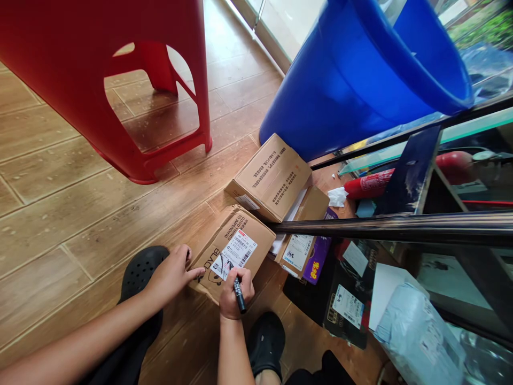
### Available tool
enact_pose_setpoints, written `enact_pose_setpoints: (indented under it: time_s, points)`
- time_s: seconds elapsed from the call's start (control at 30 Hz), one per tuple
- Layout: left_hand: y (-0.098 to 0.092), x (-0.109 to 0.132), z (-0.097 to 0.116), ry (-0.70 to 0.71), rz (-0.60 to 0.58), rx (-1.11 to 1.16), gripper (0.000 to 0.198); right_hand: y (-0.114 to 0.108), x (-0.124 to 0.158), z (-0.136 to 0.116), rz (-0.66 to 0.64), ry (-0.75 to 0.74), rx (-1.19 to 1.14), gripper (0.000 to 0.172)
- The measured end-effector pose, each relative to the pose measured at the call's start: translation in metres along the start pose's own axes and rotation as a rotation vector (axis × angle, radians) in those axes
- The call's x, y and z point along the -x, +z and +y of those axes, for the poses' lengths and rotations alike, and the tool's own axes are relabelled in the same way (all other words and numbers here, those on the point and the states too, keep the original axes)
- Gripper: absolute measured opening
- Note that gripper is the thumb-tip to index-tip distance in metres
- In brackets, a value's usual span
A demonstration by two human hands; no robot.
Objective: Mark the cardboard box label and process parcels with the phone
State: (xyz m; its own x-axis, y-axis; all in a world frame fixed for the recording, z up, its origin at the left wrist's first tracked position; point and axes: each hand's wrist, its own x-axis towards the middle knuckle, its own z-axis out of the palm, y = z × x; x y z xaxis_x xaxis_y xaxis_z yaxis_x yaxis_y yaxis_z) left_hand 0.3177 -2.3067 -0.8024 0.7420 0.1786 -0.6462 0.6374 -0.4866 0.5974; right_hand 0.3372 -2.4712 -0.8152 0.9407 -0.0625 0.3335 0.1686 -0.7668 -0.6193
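Carton: It lay on the wooden floor just below the picture's centre, with a neighbouring carton at its 1 o'clock.
Shipping label: Fixed to the carton's top face, it bore dark handmade strokes among print too small to read.
Black marker: Its tip pointed to 11 o'clock, on the label or just above it; actual contact could not be told.
Right hand: At the carton's 6 o'clock, thumb and fingers closed around the marker in a writing grip.
Left hand: At 9 o'clock, its thumb reached onto the carton's edge, spread apart from curled fingers; it clasped no tool.
Marker strokes: Clean work probably called for light, even pressure, a steady slant and lines kept within the label.
Fresh ink: It could have smeared, so the writing hand was best kept clear of it.
Carton edge: Firm, level support at 9 o'clock would likely have stopped a slide; hard pressing might have dented the cardboard.
Surroundings: A red stool stood at 11 o'clock, a blue bin at 1 o'clock, and 2 black clogs flanked the carton at 9 and 5 o'clock.
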Motion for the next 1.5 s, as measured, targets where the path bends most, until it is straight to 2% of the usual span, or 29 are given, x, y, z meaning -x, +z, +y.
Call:
enact_pose_setpoints:
  time_s: [0.63,0.83,1.13,1.5]
  points:
    - [-0.0031,0.0001,0.0029,-0.001,-0.015,-0.007,0.035,-0.0025,0.0007,0.0023,-0.009,0.007,-0.015,0.026]
    - [-0.0022,0.0001,0.0015,-0.002,-0.018,-0.006,0.034,-0.0016,0.0008,0.0013,0.023,0.024,0.0,0.026]
    - [0.0014,-0.0019,-0.0041,0.019,0.009,-0.006,0.035,-0.0023,-0.0002,0.0007,0.047,0.052,0.019,0.025]
    - [0.0006,-0.001,-0.0046,0.041,0.036,0.006,0.033,-0.0037,0.0014,0.002,0.017,0.084,-0.01,0.025]
